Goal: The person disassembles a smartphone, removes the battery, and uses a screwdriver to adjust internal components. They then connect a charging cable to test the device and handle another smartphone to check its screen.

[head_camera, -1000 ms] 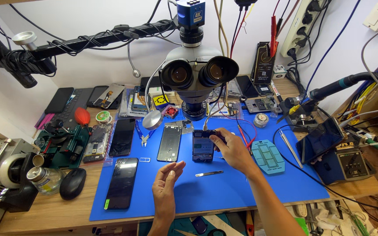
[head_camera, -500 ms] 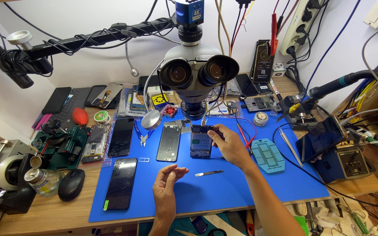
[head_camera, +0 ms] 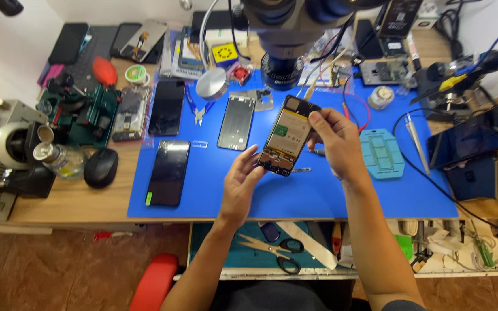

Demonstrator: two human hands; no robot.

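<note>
An opened phone (head_camera: pixel 289 136) with its back off, showing a pale battery and circuit boards, is lifted above the blue work mat (head_camera: pixel 214 184). My right hand (head_camera: pixel 335 144) grips its upper right edge. My left hand (head_camera: pixel 241 183) touches its lower left corner with the fingertips. A small metal tool (head_camera: pixel 302 170) lies on the mat just under the phone. The microscope head (head_camera: pixel 286 34) hangs over the far side of the mat.
On the mat lie a dark phone (head_camera: pixel 168 173), another black phone (head_camera: pixel 166 107), a back panel (head_camera: pixel 236 122), tweezers (head_camera: pixel 198 109) and a teal tray (head_camera: pixel 381 153). A mouse (head_camera: pixel 101 167) and tape sit left. Scissors (head_camera: pixel 272 251) lie in the open drawer. Equipment and cables crowd the right.
My right hand has lifted the opened phone off the mat toward me, and my left hand has come up to its lower corner. The camera has tilted down and closer.
</note>
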